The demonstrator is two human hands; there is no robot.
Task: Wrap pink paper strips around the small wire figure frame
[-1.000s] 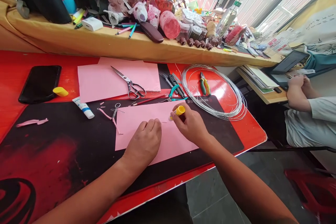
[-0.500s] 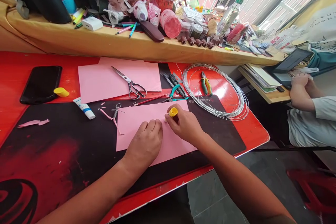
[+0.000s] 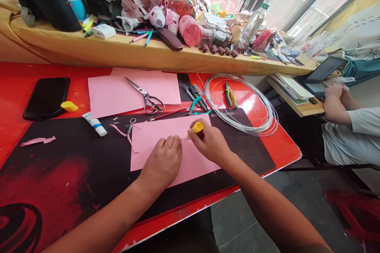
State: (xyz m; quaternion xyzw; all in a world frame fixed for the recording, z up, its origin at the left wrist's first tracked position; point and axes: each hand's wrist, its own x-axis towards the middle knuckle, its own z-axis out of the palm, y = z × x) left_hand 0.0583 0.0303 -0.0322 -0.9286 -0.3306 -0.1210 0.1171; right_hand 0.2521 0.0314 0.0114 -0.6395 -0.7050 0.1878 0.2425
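Observation:
In the head view my right hand [image 3: 211, 142] is closed around a yellow glue stick [image 3: 197, 127], its lower end close to the pink sheet [image 3: 148, 134]. My left hand [image 3: 164, 158] rests on the same sheet with its fingers curled together. A thin line shows on the paper between the two hands; whatever the left fingertips pinch is hidden. Left of the sheet lies a small wire coil [image 3: 129, 129] with pink paper-wrapped ends, partly over its edge. The yellow cap [image 3: 69, 106] sits apart, beside the phone [image 3: 46, 98].
Scissors [image 3: 145, 97] lie on more pink paper [image 3: 109, 95]. Behind my hands are teal-handled pliers [image 3: 194, 106] and cutters. A wire coil [image 3: 267, 114], green-yellow pliers [image 3: 230, 95] and a white tube [image 3: 95, 124] surround the sheet. Another person [image 3: 341, 126] sits at right.
My right hand with the glue stick has shifted slightly away from my left fingertips, and the stick leans a little more. The whole view has drifted slightly.

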